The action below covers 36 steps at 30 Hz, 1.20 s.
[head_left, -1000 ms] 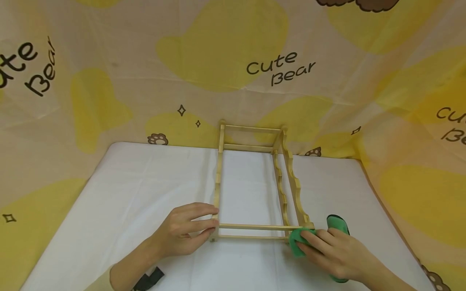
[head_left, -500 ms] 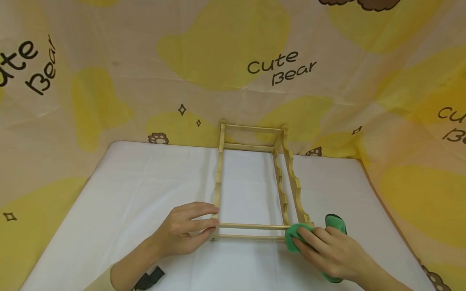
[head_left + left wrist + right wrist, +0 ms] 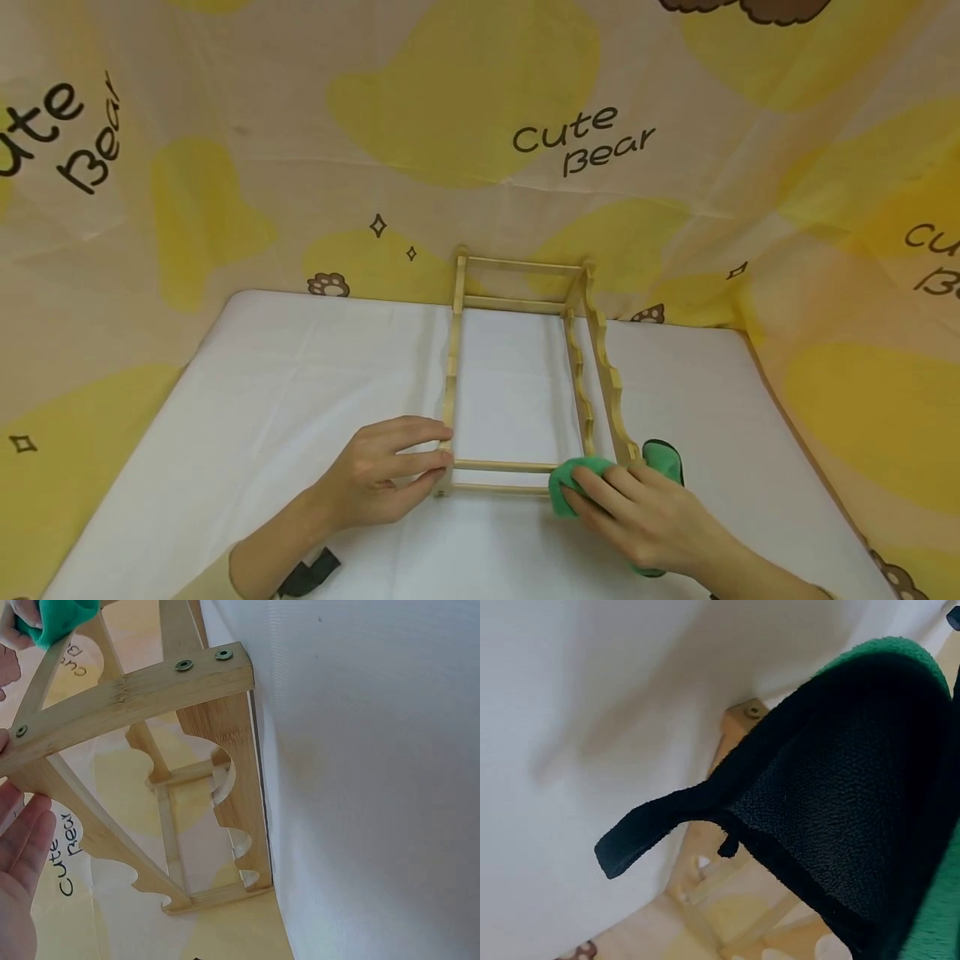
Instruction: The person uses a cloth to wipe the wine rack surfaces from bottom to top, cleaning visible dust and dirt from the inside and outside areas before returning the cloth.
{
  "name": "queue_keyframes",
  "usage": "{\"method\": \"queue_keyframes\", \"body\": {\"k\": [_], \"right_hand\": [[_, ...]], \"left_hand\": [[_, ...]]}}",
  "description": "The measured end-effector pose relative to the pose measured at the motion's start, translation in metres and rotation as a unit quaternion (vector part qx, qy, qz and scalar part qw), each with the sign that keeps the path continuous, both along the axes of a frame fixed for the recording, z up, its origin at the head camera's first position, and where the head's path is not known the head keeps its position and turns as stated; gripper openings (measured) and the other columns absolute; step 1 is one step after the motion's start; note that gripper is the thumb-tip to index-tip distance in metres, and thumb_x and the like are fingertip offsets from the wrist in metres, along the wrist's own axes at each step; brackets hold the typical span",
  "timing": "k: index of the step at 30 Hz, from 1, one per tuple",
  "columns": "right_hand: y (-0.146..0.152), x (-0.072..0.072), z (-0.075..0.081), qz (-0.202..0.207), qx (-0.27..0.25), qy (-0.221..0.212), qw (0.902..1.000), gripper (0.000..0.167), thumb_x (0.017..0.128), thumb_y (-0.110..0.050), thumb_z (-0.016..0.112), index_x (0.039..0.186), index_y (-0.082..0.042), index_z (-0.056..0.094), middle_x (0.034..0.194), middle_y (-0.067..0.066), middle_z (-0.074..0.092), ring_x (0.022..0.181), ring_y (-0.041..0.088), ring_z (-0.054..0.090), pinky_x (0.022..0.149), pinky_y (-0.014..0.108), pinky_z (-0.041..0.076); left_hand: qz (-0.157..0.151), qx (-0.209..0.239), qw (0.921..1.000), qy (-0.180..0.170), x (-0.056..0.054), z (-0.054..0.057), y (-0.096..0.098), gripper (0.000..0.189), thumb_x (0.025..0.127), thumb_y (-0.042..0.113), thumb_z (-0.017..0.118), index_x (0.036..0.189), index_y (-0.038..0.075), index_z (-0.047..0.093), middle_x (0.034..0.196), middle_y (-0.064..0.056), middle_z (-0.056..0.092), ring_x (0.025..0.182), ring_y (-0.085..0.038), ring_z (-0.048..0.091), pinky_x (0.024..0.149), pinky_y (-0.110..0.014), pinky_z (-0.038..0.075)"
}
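A light wooden rack (image 3: 452,375) with scalloped side rails stands on the white surface. My left hand (image 3: 393,471) holds its near left corner, thumb and fingers on the wood. In the left wrist view, bolt heads show along an end board (image 3: 120,701) of the rack. With my right hand (image 3: 637,512) I grip a green cloth (image 3: 573,483), bunched around the near crossbars toward their right end. The right wrist view shows the cloth's dark underside (image 3: 825,780) with a black edge and a loop; this cloth hides most of the rack there.
A white covered table (image 3: 315,358) lies under the rack. Yellow patterned fabric (image 3: 442,100) with "Cute Bear" lettering rises behind it and at both sides. A black strap (image 3: 311,575) lies beside my left forearm.
My right hand has moved left along the near crossbars with the green cloth, away from the right corner. My left hand and the rack have stayed in place.
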State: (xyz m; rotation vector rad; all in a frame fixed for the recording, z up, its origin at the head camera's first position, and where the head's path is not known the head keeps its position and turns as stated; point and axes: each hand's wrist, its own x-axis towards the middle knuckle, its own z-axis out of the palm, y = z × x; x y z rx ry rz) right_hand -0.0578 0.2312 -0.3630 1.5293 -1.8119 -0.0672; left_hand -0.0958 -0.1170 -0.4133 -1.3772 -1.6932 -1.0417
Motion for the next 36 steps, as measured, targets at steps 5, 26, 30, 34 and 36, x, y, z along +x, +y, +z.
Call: {"method": "queue_keyframes", "body": {"k": [5, 26, 30, 34, 36], "right_hand": [[-0.010, -0.002, -0.003, 0.000, 0.006, 0.006, 1.0000, 0.035, 0.112, -0.012, 0.044, 0.099, -0.010, 0.076, 0.104, 0.010, 0.070, 0.068, 0.014, 0.045, 0.053, 0.016, 0.032], [-0.071, -0.008, -0.013, -0.022, 0.046, 0.018, 0.9985, 0.033, 0.111, -0.018, 0.047, 0.110, -0.016, 0.080, 0.107, 0.004, 0.068, 0.067, 0.010, 0.045, 0.051, 0.015, 0.035], [-0.081, -0.010, -0.013, -0.020, 0.047, 0.020, 0.9985, 0.032, 0.110, -0.019, 0.048, 0.110, -0.015, 0.079, 0.107, 0.004, 0.067, 0.066, 0.010, 0.045, 0.050, 0.015, 0.034], [-0.085, -0.010, -0.012, -0.020, 0.050, 0.026, 0.9982, 0.030, 0.110, -0.020, 0.049, 0.111, -0.015, 0.079, 0.108, 0.004, 0.068, 0.066, 0.010, 0.046, 0.050, 0.016, 0.034], [-0.085, -0.008, -0.012, -0.025, 0.054, 0.027, 0.9979, 0.030, 0.110, -0.019, 0.049, 0.111, -0.014, 0.079, 0.107, 0.004, 0.067, 0.065, 0.010, 0.045, 0.050, 0.016, 0.033]], "left_hand": [[0.001, 0.000, 1.0000, -0.004, 0.000, -0.001, 0.001, 0.015, 0.100, 0.009, 0.064, 0.098, 0.005, 0.079, 0.103, -0.017, 0.075, 0.086, -0.031, 0.075, 0.081, -0.034, 0.065], [0.002, -0.004, 0.9999, -0.010, -0.001, -0.001, 0.001, 0.015, 0.100, 0.010, 0.066, 0.099, 0.005, 0.079, 0.104, -0.016, 0.075, 0.088, -0.031, 0.075, 0.082, -0.035, 0.064], [0.003, -0.005, 0.9999, -0.012, 0.000, -0.001, 0.000, 0.015, 0.100, 0.010, 0.066, 0.099, 0.005, 0.080, 0.104, -0.016, 0.075, 0.087, -0.031, 0.075, 0.082, -0.035, 0.064], [0.001, -0.004, 0.9999, -0.012, 0.000, -0.001, 0.000, 0.015, 0.100, 0.010, 0.066, 0.099, 0.004, 0.080, 0.104, -0.017, 0.075, 0.086, -0.031, 0.075, 0.081, -0.034, 0.065], [0.002, -0.005, 0.9999, -0.010, 0.000, -0.001, 0.000, 0.015, 0.100, 0.010, 0.066, 0.099, 0.005, 0.080, 0.104, -0.016, 0.075, 0.086, -0.031, 0.075, 0.080, -0.034, 0.065]]}}
